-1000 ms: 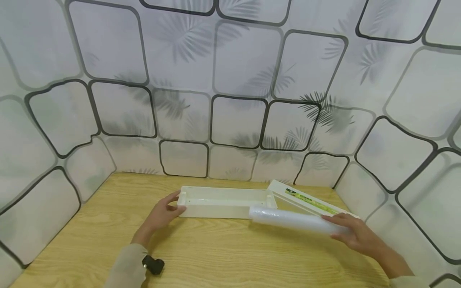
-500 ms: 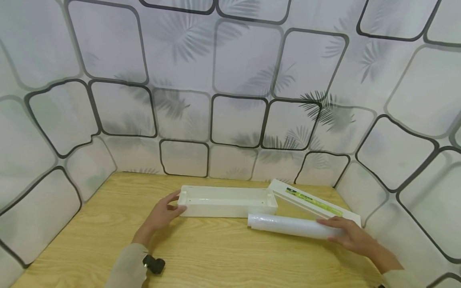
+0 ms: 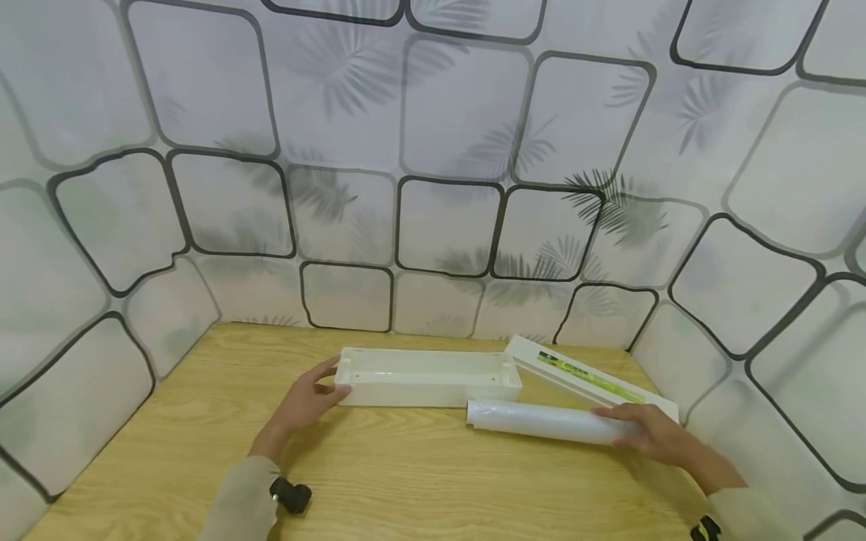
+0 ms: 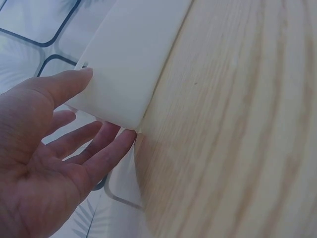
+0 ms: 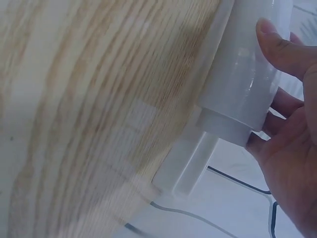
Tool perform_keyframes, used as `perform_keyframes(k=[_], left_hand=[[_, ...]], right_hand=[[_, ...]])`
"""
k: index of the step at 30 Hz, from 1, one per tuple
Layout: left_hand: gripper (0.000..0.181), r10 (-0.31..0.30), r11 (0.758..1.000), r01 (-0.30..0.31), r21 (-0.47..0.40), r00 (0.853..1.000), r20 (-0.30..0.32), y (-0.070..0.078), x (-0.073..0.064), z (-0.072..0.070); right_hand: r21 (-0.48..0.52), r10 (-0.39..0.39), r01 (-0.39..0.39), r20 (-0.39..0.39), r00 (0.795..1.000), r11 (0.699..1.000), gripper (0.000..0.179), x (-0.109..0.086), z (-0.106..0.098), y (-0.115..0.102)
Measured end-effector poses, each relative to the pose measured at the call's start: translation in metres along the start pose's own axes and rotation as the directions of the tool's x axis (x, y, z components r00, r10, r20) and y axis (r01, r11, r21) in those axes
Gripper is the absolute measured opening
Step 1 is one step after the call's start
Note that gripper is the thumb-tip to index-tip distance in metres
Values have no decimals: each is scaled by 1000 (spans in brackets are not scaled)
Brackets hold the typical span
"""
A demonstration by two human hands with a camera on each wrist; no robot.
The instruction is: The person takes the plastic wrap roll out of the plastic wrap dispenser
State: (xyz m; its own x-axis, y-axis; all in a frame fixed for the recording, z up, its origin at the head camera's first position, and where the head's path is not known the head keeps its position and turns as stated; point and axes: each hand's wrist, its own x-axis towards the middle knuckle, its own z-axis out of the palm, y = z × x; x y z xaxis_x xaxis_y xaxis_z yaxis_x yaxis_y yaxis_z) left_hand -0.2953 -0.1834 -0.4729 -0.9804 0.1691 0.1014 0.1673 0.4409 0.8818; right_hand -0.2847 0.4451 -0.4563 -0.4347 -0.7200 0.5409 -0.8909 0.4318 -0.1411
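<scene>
A long white box (image 3: pixel 419 388), its top uncovered, lies lengthwise on the wooden table. My left hand (image 3: pixel 310 400) grips its left end; in the left wrist view the thumb lies on the box's long wall (image 4: pixel 133 54) and the fingertips (image 4: pixel 130 136) are at its end. My right hand (image 3: pixel 651 433) holds a roll of plastic wrap (image 3: pixel 541 421) by its right end. The roll lies in front of the box's right corner, overlapping it slightly in the head view. In the right wrist view the thumb rests across the roll (image 5: pixel 237 74), and its core end sticks out.
A white lid (image 3: pixel 588 377) with a green and yellow label lies slantwise behind the roll, its left end by the box's right end. The wooden table (image 3: pixel 406 481) meets patterned curtain-like walls (image 3: pixel 345 297) at the back and sides.
My right hand has brought the roll of plastic wrap down and toward me, from overlapping the box's right corner to just in front of it. The left hand and box stay put.
</scene>
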Motion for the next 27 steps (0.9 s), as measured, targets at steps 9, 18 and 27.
perform_keyframes(k=[9, 18, 27], left_hand=[[73, -4, 1000, 4, -4, 1000, -10, 1, 0, 0], [74, 11, 1000, -11, 5, 1000, 0, 0, -3, 1], [73, 14, 1000, -14, -13, 1000, -5, 1, -1, 1]], right_hand=[[28, 83, -86, 86, 993, 996, 64, 5, -4, 1], [24, 225, -235, 206, 952, 972, 53, 15, -14, -2], [9, 261, -272, 252, 932, 962, 48, 21, -18, 0]])
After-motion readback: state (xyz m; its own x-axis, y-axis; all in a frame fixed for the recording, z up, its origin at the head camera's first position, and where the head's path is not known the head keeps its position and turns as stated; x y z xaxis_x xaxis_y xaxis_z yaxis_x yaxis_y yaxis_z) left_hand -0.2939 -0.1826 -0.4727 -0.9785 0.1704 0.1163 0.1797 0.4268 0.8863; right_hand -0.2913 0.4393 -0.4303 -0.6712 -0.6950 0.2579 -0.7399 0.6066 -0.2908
